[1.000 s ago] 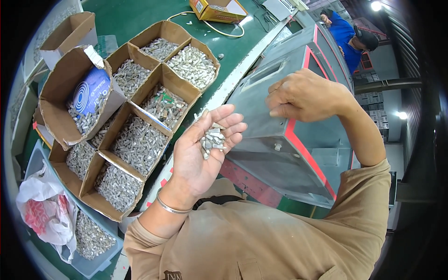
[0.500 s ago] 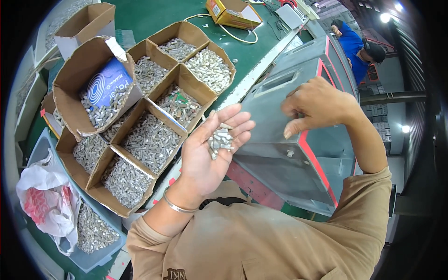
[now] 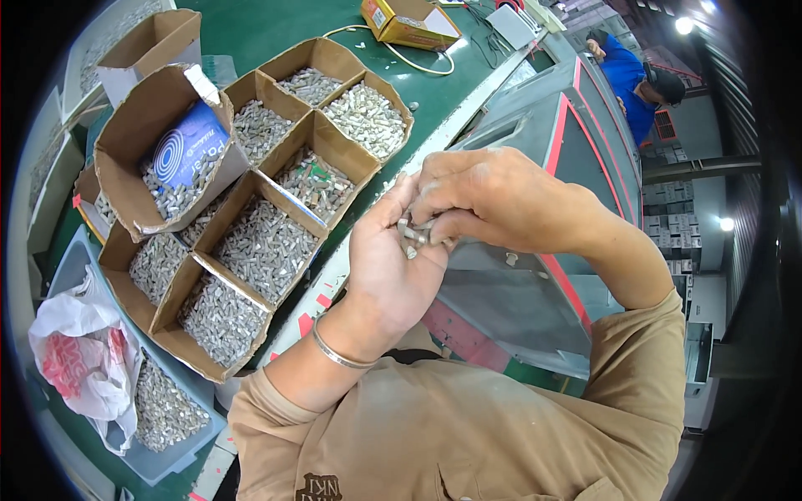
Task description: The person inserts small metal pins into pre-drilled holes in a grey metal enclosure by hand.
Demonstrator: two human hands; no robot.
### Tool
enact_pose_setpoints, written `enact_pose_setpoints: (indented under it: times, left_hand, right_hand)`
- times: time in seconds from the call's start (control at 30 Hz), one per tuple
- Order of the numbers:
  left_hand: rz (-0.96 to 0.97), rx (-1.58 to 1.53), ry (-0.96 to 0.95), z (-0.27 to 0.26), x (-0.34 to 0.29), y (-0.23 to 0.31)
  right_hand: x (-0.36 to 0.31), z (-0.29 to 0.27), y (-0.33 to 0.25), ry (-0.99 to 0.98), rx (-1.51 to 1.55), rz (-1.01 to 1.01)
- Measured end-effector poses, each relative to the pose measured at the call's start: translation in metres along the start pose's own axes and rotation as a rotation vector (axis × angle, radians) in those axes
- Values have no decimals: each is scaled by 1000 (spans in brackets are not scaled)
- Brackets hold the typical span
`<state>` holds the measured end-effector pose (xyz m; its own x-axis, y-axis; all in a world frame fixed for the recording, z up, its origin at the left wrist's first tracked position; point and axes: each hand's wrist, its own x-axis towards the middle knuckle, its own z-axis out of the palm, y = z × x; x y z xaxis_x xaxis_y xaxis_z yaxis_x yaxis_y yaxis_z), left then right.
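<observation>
My left hand (image 3: 393,259), palm up and cupped, holds a small heap of grey-white cylindrical pieces (image 3: 411,239). Over that palm is my right hand (image 3: 476,196), its fingers bent together and pinching at the pieces; the fingertips partly hide what they grip. To the left, a divided cardboard tray (image 3: 288,219) has several compartments filled with similar small pieces. One compartment also contains a green scrap (image 3: 314,173). An open cardboard box (image 3: 113,159) with grey pieces and a blue printed card (image 3: 190,146) rests tilted on the tray's left side.
A blue-grey bin (image 3: 180,455) with more pieces and a white plastic bag (image 3: 88,355) sits at lower left. Grey metal housings (image 3: 501,292) with red edges stand on the right. A yellow box (image 3: 409,29) lies on the green table (image 3: 276,18). Beyond is a co-worker in blue (image 3: 622,83).
My right hand has come left from above the grey housing to my left palm, and its fingers have closed on the pieces there. My left hand has stayed cupped under them.
</observation>
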<state>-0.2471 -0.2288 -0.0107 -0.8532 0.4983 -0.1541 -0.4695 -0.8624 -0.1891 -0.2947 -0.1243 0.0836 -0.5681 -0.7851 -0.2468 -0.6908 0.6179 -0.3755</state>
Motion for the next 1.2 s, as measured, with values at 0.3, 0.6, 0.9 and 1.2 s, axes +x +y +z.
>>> enact_pose_setpoints:
  times: [0.3,0.6,0.9,1.2]
  left_hand:
    - [-5,2,-60,-2,-2,-2]
    - [-57,62,84,-28,-2,3]
    - [-37,103,97,-27,2,8]
    - [-25,84,73,-30,2,10]
  right_hand:
    - [-7,-8,3,137,31,-51]
    - [-31,-38,17,-218,8,87]
    - [-25,-39,19,-287,11,117]
    - [-24,-41,17,-305,46,246]
